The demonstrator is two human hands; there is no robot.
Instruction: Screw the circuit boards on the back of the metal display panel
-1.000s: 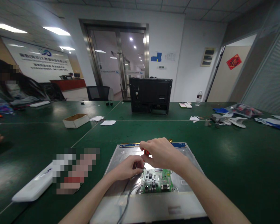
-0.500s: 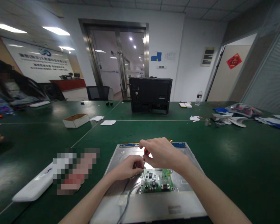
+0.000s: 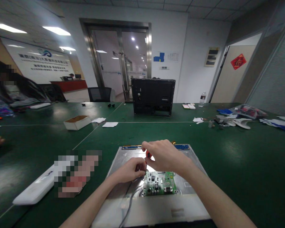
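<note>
Grip of right hand (image 3: 165, 156) is closed on a red-handled tool (image 3: 148, 154) at the green circuit board's (image 3: 159, 183) far-left corner; left hand (image 3: 130, 170) curls alongside, hold unclear.

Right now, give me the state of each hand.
Left hand: fingers curled by the circuit board's far-left corner; whether it grips anything cannot be told.
Right hand: closed on a red-and-black screwdriver.

Open white box (image 3: 82, 124) beside paper scraps (image 3: 110, 124) — bottle (image 3: 202, 99) upright — red sign (image 3: 238, 62) on door (image 3: 229, 84).
</note>
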